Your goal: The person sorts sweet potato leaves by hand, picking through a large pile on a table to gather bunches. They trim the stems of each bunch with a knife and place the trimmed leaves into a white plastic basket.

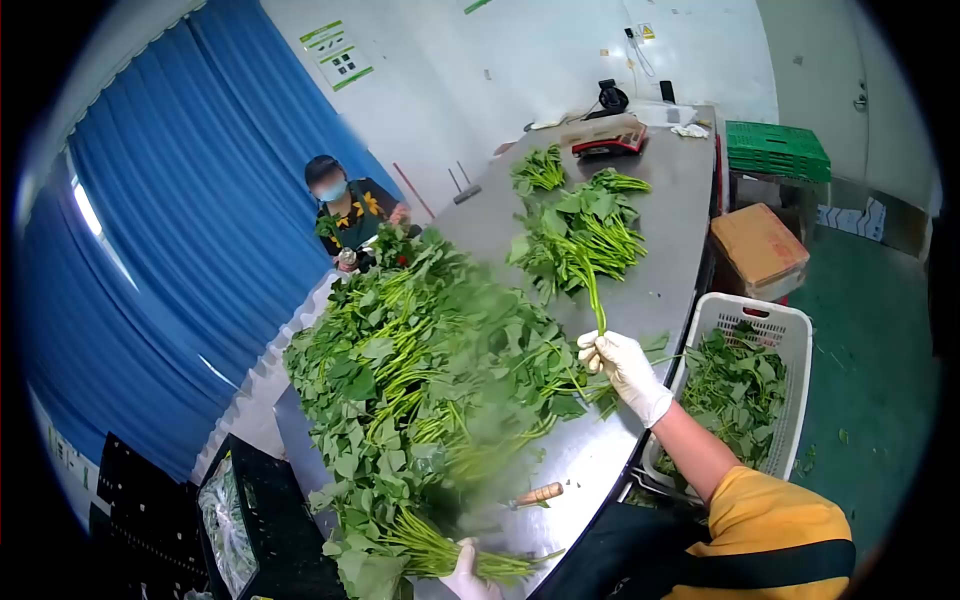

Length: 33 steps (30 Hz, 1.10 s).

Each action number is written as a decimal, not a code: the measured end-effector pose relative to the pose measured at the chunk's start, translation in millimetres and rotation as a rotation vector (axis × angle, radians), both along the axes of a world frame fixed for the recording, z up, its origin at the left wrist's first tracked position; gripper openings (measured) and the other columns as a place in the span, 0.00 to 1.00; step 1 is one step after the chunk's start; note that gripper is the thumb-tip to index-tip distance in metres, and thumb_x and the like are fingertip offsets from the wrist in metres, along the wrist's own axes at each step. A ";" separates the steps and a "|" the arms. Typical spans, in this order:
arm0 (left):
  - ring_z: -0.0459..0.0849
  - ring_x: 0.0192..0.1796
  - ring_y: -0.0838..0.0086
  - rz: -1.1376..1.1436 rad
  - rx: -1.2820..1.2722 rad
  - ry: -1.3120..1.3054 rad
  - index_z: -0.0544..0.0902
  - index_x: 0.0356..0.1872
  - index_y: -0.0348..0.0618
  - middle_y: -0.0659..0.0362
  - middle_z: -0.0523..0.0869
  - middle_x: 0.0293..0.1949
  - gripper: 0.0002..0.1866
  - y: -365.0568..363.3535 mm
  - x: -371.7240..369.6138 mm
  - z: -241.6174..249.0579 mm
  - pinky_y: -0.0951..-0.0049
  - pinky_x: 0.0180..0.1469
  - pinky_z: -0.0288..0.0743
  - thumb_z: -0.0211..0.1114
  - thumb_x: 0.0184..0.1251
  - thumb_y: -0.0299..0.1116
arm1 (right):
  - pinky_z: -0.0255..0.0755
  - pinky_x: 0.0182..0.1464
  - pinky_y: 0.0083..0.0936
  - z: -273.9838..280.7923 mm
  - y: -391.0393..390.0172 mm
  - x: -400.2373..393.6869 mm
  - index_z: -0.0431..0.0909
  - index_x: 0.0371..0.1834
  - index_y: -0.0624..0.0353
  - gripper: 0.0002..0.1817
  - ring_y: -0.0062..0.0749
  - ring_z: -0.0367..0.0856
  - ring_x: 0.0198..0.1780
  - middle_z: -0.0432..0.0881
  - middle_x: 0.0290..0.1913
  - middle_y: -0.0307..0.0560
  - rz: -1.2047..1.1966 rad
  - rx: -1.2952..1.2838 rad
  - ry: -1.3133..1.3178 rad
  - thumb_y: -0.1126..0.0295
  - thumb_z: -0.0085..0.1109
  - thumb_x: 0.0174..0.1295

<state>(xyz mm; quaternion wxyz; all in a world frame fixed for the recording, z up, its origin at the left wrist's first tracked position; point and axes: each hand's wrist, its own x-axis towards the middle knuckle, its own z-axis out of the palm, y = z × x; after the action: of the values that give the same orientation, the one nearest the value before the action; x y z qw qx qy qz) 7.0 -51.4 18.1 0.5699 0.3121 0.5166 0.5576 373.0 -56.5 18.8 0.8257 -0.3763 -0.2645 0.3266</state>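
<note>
A large heap of leafy green stems (400,350) covers much of the steel table (590,450). Low in the view, my left hand (468,575), in a white glove, is closed round a bunch of green stems (430,540). My right hand (615,365), also gloved, pinches the lower end of a few thin stems (595,300) above the table. Between my hands lies a tool with a wooden handle (538,494). Smaller bunches of greens (600,235) lie farther up the table.
White crate (797,380) with loose greens at the right. Behind it are a cardboard box (760,245) and green crates (777,150). A red scale (610,142) stands at the far end. A masked person (355,215) is across the heap. Black crate (270,530) at lower left.
</note>
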 end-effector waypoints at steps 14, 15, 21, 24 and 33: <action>0.78 0.43 0.70 -0.068 0.108 -0.084 0.72 0.55 0.31 0.55 0.76 0.44 0.26 -2.0 37.0 1.1 0.70 0.52 0.73 0.65 0.52 0.17 | 0.70 0.40 0.15 7.1 -30.0 -9.9 0.81 0.47 0.67 0.15 0.18 0.77 0.34 0.83 0.34 0.41 -0.043 -0.237 -0.200 0.66 0.53 0.70; 0.80 0.45 0.69 -0.074 0.132 -0.099 0.73 0.55 0.30 0.54 0.78 0.45 0.24 0.4 40.4 -3.5 0.69 0.53 0.73 0.64 0.54 0.17 | 0.71 0.40 0.15 9.3 -31.7 -19.4 0.82 0.46 0.67 0.14 0.17 0.78 0.33 0.84 0.33 0.40 0.008 -0.251 -0.161 0.68 0.53 0.69; 0.81 0.51 0.58 -0.271 0.093 -0.056 0.67 0.60 0.30 0.47 0.78 0.48 0.28 8.9 68.3 23.9 0.63 0.60 0.75 0.61 0.54 0.17 | 0.75 0.37 0.16 -14.5 -37.5 -81.7 0.83 0.46 0.67 0.11 0.19 0.81 0.34 0.85 0.33 0.41 0.270 -0.330 -0.173 0.78 0.54 0.64; 0.82 0.47 0.64 -0.308 0.139 -0.052 0.71 0.57 0.32 0.52 0.80 0.46 0.25 15.0 88.6 37.3 0.68 0.52 0.76 0.62 0.55 0.17 | 0.76 0.32 0.24 -43.9 -36.7 -96.0 0.83 0.39 0.62 0.09 0.28 0.81 0.30 0.83 0.31 0.44 0.043 -0.087 -1.028 0.74 0.61 0.56; 0.83 0.39 0.72 -0.539 0.077 -0.191 0.77 0.48 0.35 0.56 0.83 0.39 0.19 23.1 86.9 22.2 0.74 0.44 0.77 0.66 0.53 0.17 | 0.75 0.34 0.33 -34.2 -50.5 -113.5 0.84 0.35 0.48 0.08 0.37 0.81 0.29 0.81 0.26 0.39 -0.002 -0.231 -1.461 0.62 0.63 0.53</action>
<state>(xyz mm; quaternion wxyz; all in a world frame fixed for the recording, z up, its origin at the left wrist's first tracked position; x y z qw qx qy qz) 93.9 -28.3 40.3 0.7313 0.4059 0.3375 0.4320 259.5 -107.0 -15.3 0.3945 -0.5827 -0.7103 0.0177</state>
